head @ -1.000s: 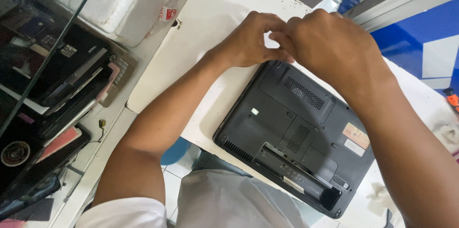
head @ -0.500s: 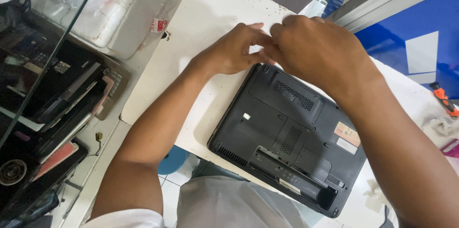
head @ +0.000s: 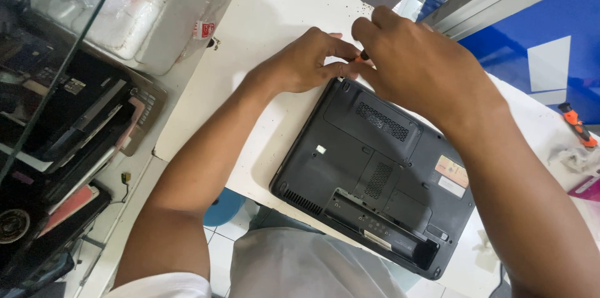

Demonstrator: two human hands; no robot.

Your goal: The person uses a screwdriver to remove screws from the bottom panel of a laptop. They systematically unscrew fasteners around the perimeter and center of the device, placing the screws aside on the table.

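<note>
Looking down at a black plastic laptop flipped belly-up on the white tabletop, sitting diagonally from the centre of the frame toward the lower right. Both hands are bunched up over its far corner, upper middle of the frame.

My right hand is curled shut around a small screwdriver with a dark, orange-flecked handle; only a nub of it peeks out between the fingers, so I can't see the tip. My left hand is half closed, fingertips pinched right against that same corner next to the tool, steadying things. Whether it's actually holding a screw I can't tell, too small and hidden.

Progress-wise, my read: early-to-middle. The battery bay along the near edge is already empty, so the battery is out. But the vented bottom cover panels are all seated and the shell looks fully closed, so most of the opening-up looks undone. No loose screws that I can make out on the table.

Other stuff around: an orange-handled tool lying at the right edge, a crumpled bit of white cloth just below it, and a pile of other dark laptops stacked behind glass on the left.
</note>
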